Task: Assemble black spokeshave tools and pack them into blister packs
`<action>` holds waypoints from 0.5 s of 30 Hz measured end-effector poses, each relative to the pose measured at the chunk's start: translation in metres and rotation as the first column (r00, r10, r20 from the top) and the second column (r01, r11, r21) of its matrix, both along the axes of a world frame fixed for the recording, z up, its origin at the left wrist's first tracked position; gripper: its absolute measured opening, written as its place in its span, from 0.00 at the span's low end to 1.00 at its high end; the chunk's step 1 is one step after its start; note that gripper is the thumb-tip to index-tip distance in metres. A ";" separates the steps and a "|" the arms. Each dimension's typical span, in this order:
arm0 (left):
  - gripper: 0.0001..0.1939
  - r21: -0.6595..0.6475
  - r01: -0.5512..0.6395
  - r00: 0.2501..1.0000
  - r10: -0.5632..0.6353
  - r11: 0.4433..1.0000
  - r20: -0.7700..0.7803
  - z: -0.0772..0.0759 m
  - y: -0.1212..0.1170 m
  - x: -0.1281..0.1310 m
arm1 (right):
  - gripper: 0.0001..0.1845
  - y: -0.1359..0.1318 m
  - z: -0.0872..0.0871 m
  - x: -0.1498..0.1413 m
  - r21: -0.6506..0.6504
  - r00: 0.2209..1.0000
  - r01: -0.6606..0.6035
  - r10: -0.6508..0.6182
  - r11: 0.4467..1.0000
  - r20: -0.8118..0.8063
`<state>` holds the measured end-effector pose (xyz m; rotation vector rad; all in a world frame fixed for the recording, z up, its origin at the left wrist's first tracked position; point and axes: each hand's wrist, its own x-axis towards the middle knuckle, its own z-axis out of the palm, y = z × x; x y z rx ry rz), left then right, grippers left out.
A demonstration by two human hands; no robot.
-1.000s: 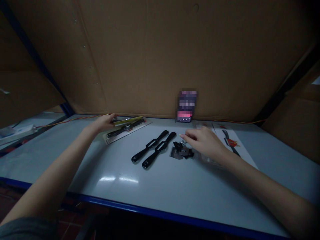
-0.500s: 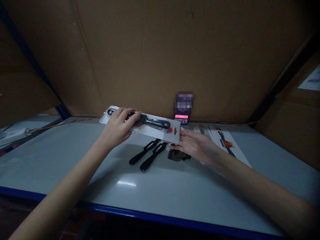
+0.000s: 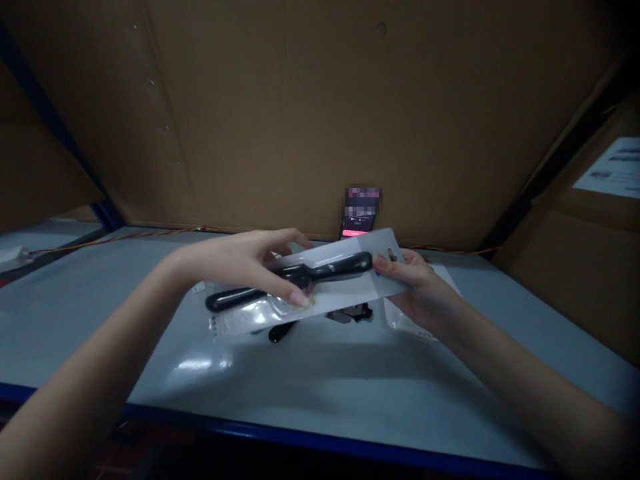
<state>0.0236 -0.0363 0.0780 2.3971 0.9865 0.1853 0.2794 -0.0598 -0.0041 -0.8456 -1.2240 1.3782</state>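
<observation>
Above the table, both hands hold a packaged black spokeshave (image 3: 340,267), a two-handled tool on a white card under clear plastic. My right hand (image 3: 417,280) pinches the card's right end near the hang hole, thumb on the front. My left hand (image 3: 245,267) lies across the middle of the pack, its thumb over the plastic and its fingers at the upper edge. Below the pack, a loose black handle (image 3: 281,332) shows in part. Small dark metal pieces (image 3: 350,313) lie beside it, partly hidden.
A phone (image 3: 357,213) with a lit screen leans on the cardboard wall (image 3: 280,120). Clear plastic packaging (image 3: 407,323) lies under my right hand. A red-yellow wire (image 3: 150,233) runs along the table's back edge. A blue rail (image 3: 240,433) borders the front.
The pack has come nearer and tilted, its right end now higher. My right hand has gripped the card's end. My left hand has shifted, its thumb now across the front.
</observation>
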 end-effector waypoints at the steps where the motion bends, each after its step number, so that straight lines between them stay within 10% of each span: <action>1: 0.35 -0.167 0.027 1.000 -0.026 0.986 0.009 0.000 0.005 0.000 | 0.13 -0.002 0.001 0.000 0.003 1.000 -0.018 0.017 1.000 0.008; 5: 0.32 -0.695 0.209 0.975 -0.091 0.688 0.203 -0.024 0.015 0.011 | 0.11 -0.006 0.010 0.006 -0.043 0.998 -0.016 0.018 0.999 0.060; 9: 0.24 -0.877 0.301 0.947 -0.011 0.374 0.320 -0.056 0.007 0.029 | 0.10 0.000 0.020 0.016 -0.198 0.997 0.026 -0.011 0.980 0.078; 15: 0.16 -0.920 0.305 0.939 0.083 0.248 0.334 -0.066 0.009 0.037 | 0.10 0.016 0.016 0.023 -0.303 0.992 0.123 -0.121 0.945 0.023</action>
